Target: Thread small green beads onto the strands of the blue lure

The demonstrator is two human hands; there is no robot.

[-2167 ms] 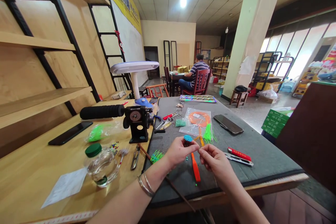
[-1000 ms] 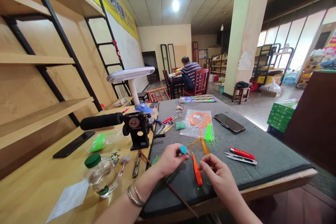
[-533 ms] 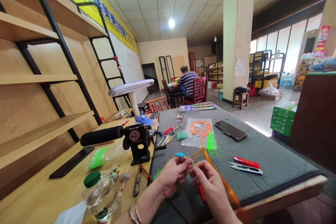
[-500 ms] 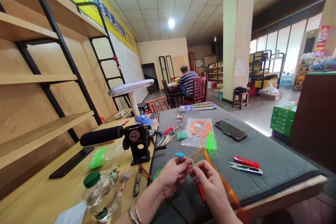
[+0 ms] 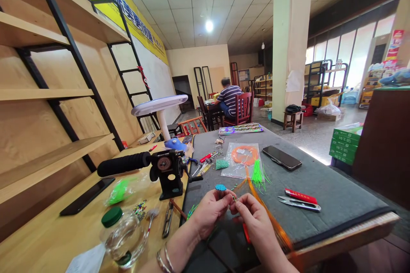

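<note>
My left hand (image 5: 211, 214) and my right hand (image 5: 256, 222) meet over the grey mat (image 5: 320, 187), their fingertips pinching a thin orange cord (image 5: 275, 226) with tiny beads (image 5: 235, 199). The cord runs past my right hand and up towards a clear plastic bag (image 5: 241, 160) holding an orange coil and bright green fringe. Just above my left fingers lies a small turquoise beaded disc (image 5: 220, 187). An orange handled tool (image 5: 246, 233) is mostly hidden under my right hand.
On the mat lie a phone (image 5: 282, 158), red-handled thread snips (image 5: 299, 203) and a teal bead heap (image 5: 222, 164). To the left, a wooden bench (image 5: 64, 230) carries a black hand-cranked device (image 5: 165, 175) and a green-lidded glass jar (image 5: 123, 234). A seated person (image 5: 229, 100) works at a far table.
My hands have come together, and the orange cord now stretches to them. The turquoise disc has left my left fingers. The orange tool sits under my right hand.
</note>
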